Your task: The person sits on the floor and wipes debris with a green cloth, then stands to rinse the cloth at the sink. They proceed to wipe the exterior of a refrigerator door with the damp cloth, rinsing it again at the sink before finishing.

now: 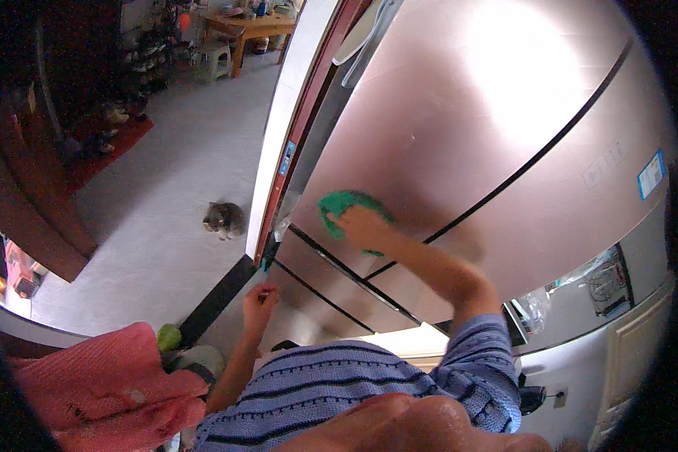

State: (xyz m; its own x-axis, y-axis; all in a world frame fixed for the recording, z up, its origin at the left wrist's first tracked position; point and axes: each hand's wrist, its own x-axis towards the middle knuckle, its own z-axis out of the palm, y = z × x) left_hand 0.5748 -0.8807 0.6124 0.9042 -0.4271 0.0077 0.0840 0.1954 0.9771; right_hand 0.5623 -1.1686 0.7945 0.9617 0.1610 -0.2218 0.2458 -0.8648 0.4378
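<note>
My right hand (364,226) presses a green cloth (339,206) flat against the glossy pinkish door of a refrigerator (407,152), near its lower left part. Black gaps divide the doors and the drawers below. My left hand (261,305) hangs low, in front of the drawers and close to the foot of the door frame, its fingers curled; whether anything small is in it cannot be made out. The cloth is bunched under my right palm and fingers, and part of its edge sticks out below the wrist.
A door frame (285,130) stands left of the refrigerator, above a dark threshold (217,302). A cat (225,220) sits on the grey floor beyond. Pink fabric (113,390) and a green round object (169,337) are at lower left. A wooden table (248,27) and a stool (214,61) stand farther off.
</note>
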